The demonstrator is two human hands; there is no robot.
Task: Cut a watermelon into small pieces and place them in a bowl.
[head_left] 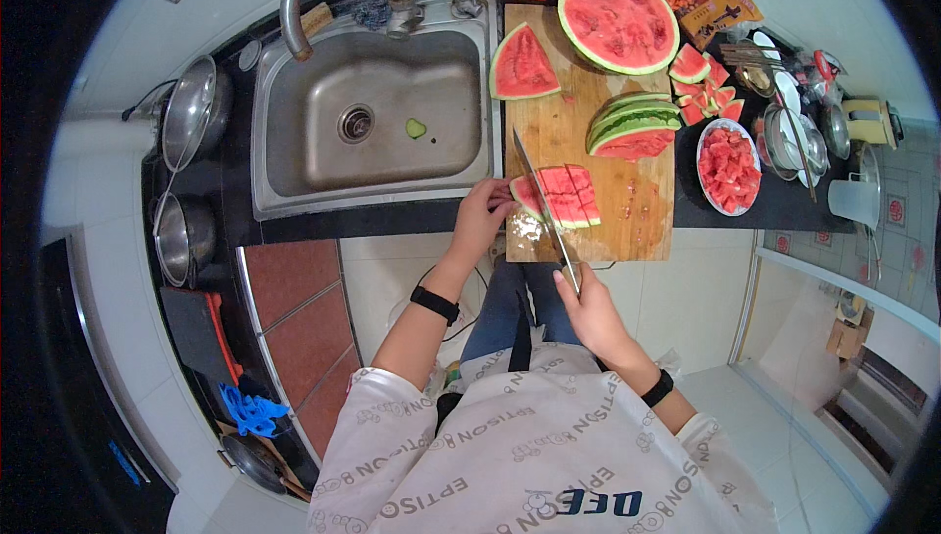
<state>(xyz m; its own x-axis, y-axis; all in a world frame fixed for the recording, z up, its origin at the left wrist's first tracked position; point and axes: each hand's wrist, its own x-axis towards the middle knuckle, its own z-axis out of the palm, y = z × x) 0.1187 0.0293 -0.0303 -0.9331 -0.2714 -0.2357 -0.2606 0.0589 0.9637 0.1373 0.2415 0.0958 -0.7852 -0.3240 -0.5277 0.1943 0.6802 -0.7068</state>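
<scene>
My right hand (595,313) grips the handle of a kitchen knife (540,199), whose long blade lies across a flat watermelon slice (562,197) scored into blocks. At the slice's left end, the fingers of my left hand (485,210) touch its tip. The slice rests on a wooden cutting board (625,240). Farther back on the board are a watermelon wedge (524,67), a large cut watermelon half (619,21) with red flesh up, and a stack of rind-edged slices (634,126). To the right, an oval white bowl (700,188) holds red watermelon chunks (728,170).
A steel sink (441,70) with a faucet (294,19) adjoins the board's left side. Rind pieces (706,85) lie to its right, near stacked glass bowls (786,137), chopsticks (798,137) and a translucent plastic cup (853,199). Metal pots (187,236) stand at far left.
</scene>
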